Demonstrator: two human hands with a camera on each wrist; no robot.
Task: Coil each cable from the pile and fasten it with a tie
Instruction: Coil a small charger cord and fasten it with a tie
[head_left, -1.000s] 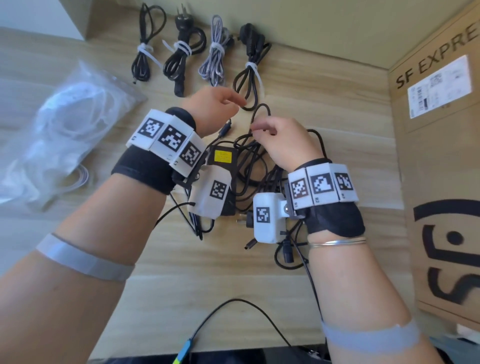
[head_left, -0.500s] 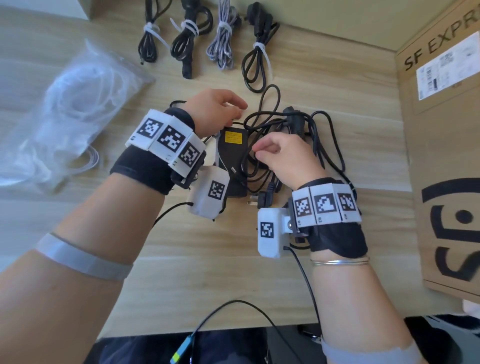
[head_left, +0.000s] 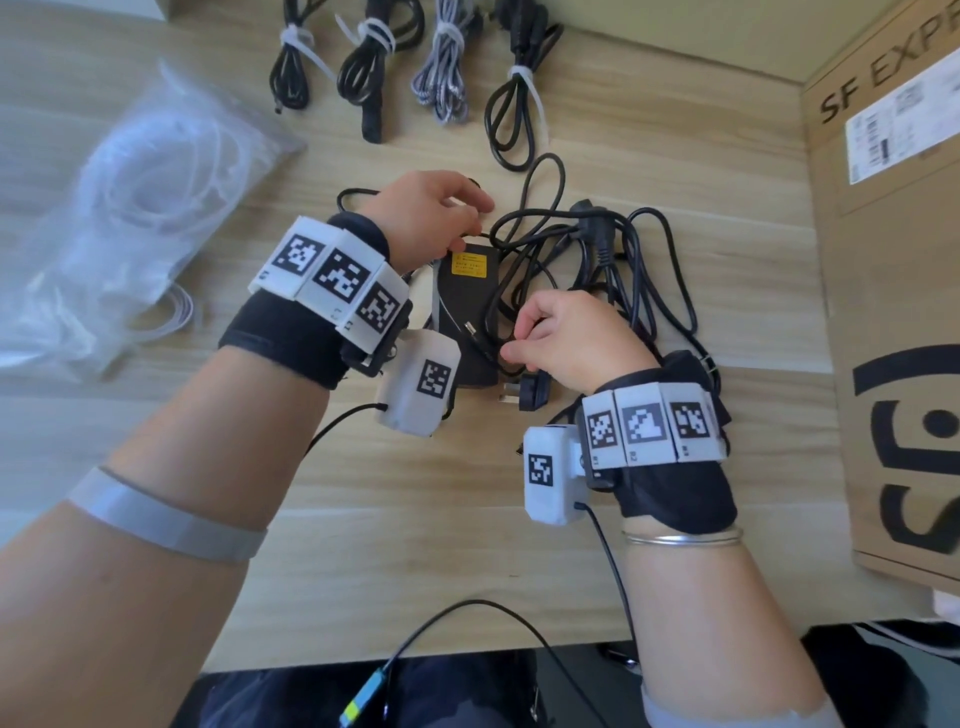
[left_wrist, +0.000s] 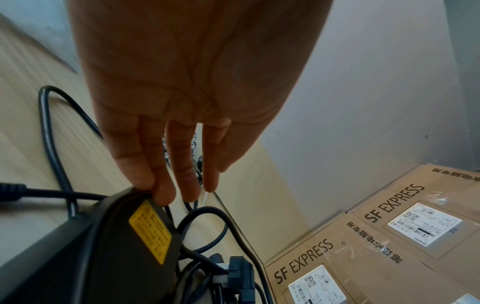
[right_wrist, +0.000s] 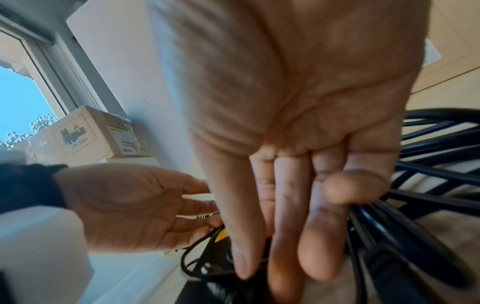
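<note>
Right fingers: curled down into the cable pile (head_left: 597, 270), the thumb (right_wrist: 350, 185) pressing black cords against the fingers; half a second ago this right hand (head_left: 576, 338) was farther from the near edge of the desk (head_left: 467, 545).
Left fingers: fairly straight, tips touching the far end of the power brick (head_left: 467, 317); whether they pinch a cord cannot be told. The left hand (head_left: 426, 218) has barely shifted.
Cable pile: loose, tangled black cords with plugs, mid-desk, lying over and right of the brick with its yellow label (left_wrist: 149, 230).
Tied cables: four bundles (head_left: 441, 62) with white ties along the far edge.
Left wrist view only: fingertips on the brick's corner, cardboard boxes (left_wrist: 389, 236) at the right edge.
Right wrist view only: the thumb's grip, a window.
Bag: clear plastic bag (head_left: 130, 208) near the left edge.
</note>
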